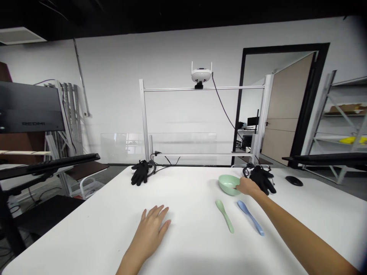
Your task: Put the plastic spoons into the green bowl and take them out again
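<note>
A light green bowl (228, 185) stands upright on the right half of the white table (183, 236). My right hand (247, 186) is closed on the bowl's right rim, with some fingers hidden. Nearer to me lie a green spoon (225, 216) and, to its right under my forearm's left side, a blue spoon (250, 217). Both spoons have their bowls pointing away from me. On the left, my left hand (153, 227) rests palm down at the table with its fingers spread, holding nothing and apart from the other objects.
Black gloves with cables lie at the far left (140, 172) and far right (262, 178). A black mouse (294, 180) sits at the right edge. Behind the table rises a metal frame (203, 89) carrying a white camera device (201, 75). A monitor (30, 109) stands left.
</note>
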A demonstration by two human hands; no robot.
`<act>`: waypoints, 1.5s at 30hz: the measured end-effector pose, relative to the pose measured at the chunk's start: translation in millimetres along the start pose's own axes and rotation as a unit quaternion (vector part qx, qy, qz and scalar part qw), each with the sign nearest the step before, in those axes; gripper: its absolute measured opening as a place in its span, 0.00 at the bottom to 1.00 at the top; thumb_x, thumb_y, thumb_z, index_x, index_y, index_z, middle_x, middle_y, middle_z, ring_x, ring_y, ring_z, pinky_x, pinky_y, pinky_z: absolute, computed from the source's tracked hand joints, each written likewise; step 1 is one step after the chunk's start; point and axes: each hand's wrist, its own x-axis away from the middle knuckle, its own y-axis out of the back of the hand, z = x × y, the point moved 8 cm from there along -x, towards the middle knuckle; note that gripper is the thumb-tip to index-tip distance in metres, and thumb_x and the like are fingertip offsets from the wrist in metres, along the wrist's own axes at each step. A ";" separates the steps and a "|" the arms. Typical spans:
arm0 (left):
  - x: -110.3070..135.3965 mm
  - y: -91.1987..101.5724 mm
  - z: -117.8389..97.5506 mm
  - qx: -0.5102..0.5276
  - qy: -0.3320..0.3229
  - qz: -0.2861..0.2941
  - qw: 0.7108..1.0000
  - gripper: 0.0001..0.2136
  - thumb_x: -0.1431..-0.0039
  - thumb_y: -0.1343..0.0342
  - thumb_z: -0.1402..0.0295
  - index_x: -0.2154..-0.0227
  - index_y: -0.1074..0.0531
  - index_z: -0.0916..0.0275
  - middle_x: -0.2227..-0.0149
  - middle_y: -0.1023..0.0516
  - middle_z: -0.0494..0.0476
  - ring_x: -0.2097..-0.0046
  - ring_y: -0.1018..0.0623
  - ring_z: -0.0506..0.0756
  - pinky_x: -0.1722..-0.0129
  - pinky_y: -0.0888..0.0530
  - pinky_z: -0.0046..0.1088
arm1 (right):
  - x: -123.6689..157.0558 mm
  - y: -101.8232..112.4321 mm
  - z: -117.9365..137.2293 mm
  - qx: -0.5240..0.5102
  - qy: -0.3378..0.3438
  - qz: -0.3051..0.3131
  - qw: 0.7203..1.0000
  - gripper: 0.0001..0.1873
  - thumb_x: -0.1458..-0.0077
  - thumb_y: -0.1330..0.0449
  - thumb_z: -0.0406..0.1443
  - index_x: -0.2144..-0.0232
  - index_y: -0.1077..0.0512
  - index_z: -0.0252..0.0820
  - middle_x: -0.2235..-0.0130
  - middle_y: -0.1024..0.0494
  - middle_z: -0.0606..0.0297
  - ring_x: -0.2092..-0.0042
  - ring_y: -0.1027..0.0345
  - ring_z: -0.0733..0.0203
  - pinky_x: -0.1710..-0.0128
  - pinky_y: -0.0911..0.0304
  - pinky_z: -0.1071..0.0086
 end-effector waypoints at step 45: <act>0.4 8.1 -10.5 -0.013 -0.014 -0.006 1.000 0.24 0.28 0.58 0.54 0.35 0.34 0.53 0.32 0.32 0.58 0.30 0.36 0.66 0.32 0.43 0.57 | 140.8 -40.3 -72.5 -0.079 -0.051 -0.029 0.995 0.13 0.43 0.49 0.42 0.76 0.32 0.45 0.66 0.20 0.52 0.66 0.25 0.50 0.68 0.37 0.62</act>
